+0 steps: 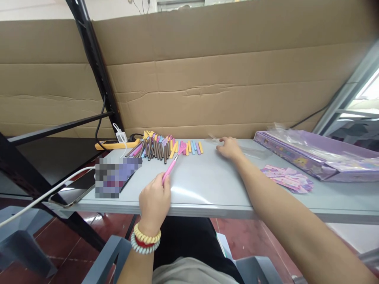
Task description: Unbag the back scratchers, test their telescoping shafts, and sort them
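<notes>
My left hand (154,197) is closed around the pink handle of a small back scratcher (169,171), its pink claw head pointing away from me. Out over the table, my right hand (229,148) has its fingers bent down onto a clear plastic bag (213,139), pinching it near the back edge. More clear plastic (256,152) lies flat beside that wrist. Just beyond the pink claw is a pile of back scratchers (155,148) with dark rods and coloured heads. Several short coloured handles (194,147) are lined up to its right.
A purple box (299,157) with plastic inside stands at the right, near loose pink printed cards (288,178). At the left are a phone (75,189), a white cable (63,181) and a yellow power strip (114,144). Cardboard (183,79) walls the back; a black post (94,59) rises left.
</notes>
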`<state>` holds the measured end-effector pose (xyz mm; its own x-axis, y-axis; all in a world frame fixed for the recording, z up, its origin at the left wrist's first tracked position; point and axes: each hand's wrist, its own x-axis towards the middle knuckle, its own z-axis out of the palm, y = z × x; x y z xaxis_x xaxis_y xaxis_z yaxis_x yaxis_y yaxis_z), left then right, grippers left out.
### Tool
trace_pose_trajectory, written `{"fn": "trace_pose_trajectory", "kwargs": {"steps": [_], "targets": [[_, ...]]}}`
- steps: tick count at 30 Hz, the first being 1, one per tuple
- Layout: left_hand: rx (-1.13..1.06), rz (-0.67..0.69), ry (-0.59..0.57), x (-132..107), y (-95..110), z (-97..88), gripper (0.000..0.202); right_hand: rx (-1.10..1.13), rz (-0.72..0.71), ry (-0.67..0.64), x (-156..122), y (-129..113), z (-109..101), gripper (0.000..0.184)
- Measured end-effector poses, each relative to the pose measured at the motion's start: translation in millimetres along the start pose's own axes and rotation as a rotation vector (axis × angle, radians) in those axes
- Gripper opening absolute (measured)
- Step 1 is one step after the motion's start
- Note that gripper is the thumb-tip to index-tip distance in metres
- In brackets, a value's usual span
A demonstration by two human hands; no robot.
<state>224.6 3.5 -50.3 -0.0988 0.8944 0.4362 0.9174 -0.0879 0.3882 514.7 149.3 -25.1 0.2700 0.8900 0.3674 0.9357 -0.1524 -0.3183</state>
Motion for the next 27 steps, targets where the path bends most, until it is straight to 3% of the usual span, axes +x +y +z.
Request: {"fn": "trace_pose_trajectory", "kwargs": {"steps": [4, 9, 21, 27], "targets": [[0.061, -0.016, -0.054, 5.5, -1.8, -5.8, 0.035, -0.072, 0.154, 0.075, 1.9, 13.1, -4.4, 0.048], [0.114, -0.034, -0.093, 16.4, -14.9, -10.8, 0.038, -0.111, 0.297, -0.128, 7.9, 25.4, -0.7, 0.044], [0.087, -0.006, -0.076, 8.8, -17.2, -11.6, 0.038, 0.009, 0.298, -0.068, 3.8, 22.1, -5.4, 0.029], [0.088, 0.009, -0.08, 8.7, -19.9, -10.3, 0.037, 0.065, 0.248, 0.052, 3.3, 15.2, -10.0, 0.026]]}}
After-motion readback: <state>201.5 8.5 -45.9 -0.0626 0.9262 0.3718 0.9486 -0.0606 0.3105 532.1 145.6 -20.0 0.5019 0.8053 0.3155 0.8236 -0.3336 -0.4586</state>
